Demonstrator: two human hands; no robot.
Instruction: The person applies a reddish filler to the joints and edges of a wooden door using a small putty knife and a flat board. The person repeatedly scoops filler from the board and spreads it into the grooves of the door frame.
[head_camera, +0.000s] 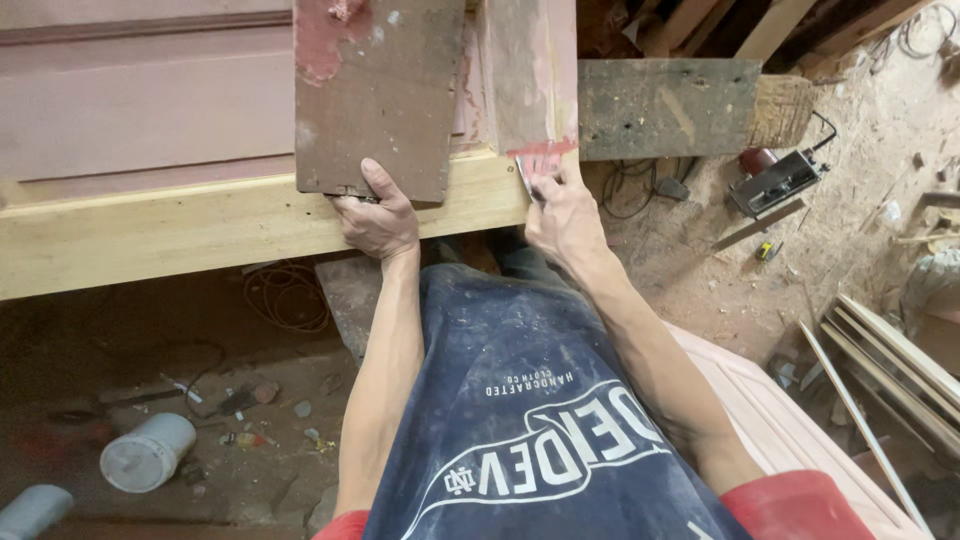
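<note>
Left hand (378, 222) grips the brown board (375, 95) lying on the beam (200, 225); right hand (562, 215) pinches a scraper (527, 178) at the beam's end.

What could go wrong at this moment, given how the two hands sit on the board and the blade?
The right hand pinches a thin metal scraper blade near its edge against the pink-coated wood; a slip could nick the fingers. The left hand grips only the lower edge of the brown board, which might tip or slide off the pale beam. Cables loop on the floor underfoot, a possible trip hazard.
</note>
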